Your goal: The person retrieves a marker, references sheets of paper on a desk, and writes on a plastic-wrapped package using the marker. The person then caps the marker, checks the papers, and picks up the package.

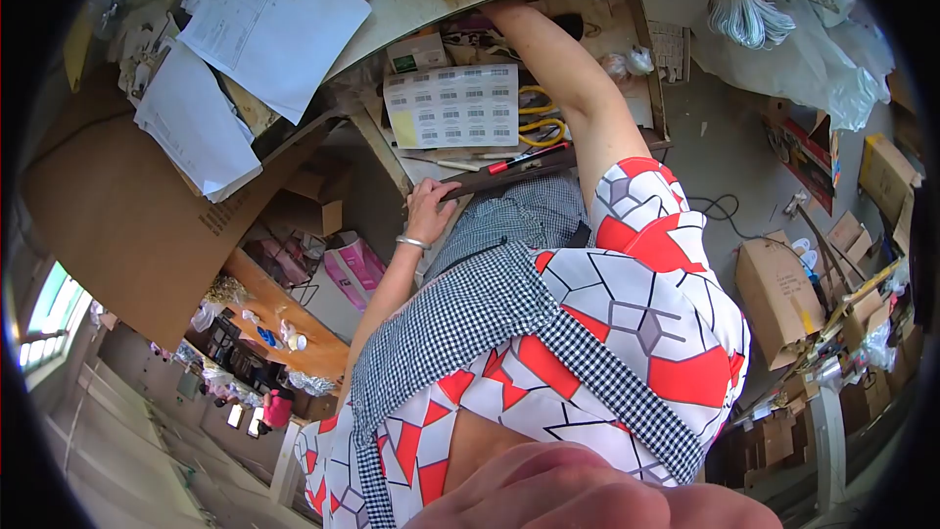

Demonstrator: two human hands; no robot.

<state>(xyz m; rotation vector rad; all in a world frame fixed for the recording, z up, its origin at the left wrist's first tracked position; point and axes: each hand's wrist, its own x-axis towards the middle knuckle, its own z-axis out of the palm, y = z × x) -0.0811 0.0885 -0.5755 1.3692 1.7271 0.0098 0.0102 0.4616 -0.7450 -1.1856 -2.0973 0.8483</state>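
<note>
My left hand [429,210], with a bangle at the wrist, grips the front edge of a pulled-out drawer [509,174] at its left corner. My right forearm [558,54] reaches over the drawer to its back, where the hand goes under the tabletop and its fingers are hidden. Inside the drawer lies a sheet of barcode labels [450,106]. Beside it are yellow-handled scissors [544,131], partly behind the sheet. A red marker [529,158] and a few pens lie along the front. A small card or box [416,53] sits behind the sheet.
Printed papers [274,20] lie on the tabletop [411,22] at left. A bundle of pale wire or cord [734,0] and clear plastic bags [803,64] are at right. A large cardboard sheet [127,206] stands at left, and cardboard boxes [778,299] are at right.
</note>
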